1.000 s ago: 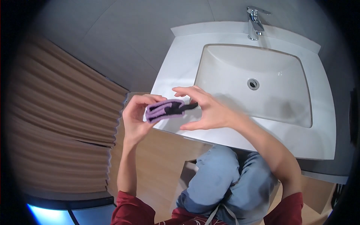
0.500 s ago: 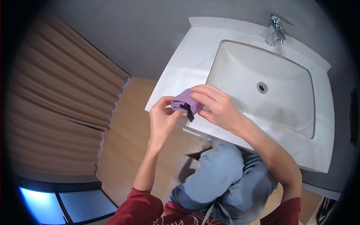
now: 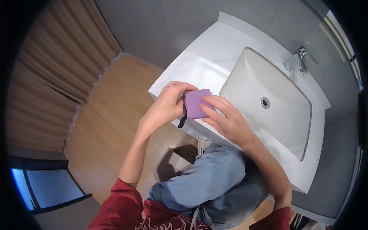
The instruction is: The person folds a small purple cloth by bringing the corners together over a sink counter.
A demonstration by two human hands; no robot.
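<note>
While the red shirt [image 3: 122, 203] fills the near edge, light-blue trousers [image 3: 207, 172] stretch just beyond it, bent at the knee, with a pale shoe [image 3: 202, 145] showing past them. Left of the legs, an open-topped box [image 3: 168, 165] stands on the wood-look floor [image 3: 111, 103]; farther left, at the near side, is a dark-framed bluish pane [image 3: 51, 186]. Beyond the knees, both hands meet at a folded purple cloth [image 3: 196, 107], a squarish pack seen over the near left edge of the countertop; whether it touches that surface I cannot tell. The left hand [image 3: 166, 101] grips its left side, fingers curled over the far left corner. A black strap [image 3: 183, 122] hangs from that side toward the near left. The right hand [image 3: 232, 122] has its fingers slightly parted, tips laid on the right part of the purple face; whether its thumb closes underneath I cannot tell. Farther on, the white countertop [image 3: 195, 57] surrounds an off-white basin [image 3: 245, 76] with a round metal drain [image 3: 265, 102]. A chrome single-lever faucet [image 3: 303, 57] stands behind the basin, at the far right. Pleated brown curtains [image 3: 57, 57] hang at the far left, and gray wall panels [image 3: 230, 7] close the far side.
</note>
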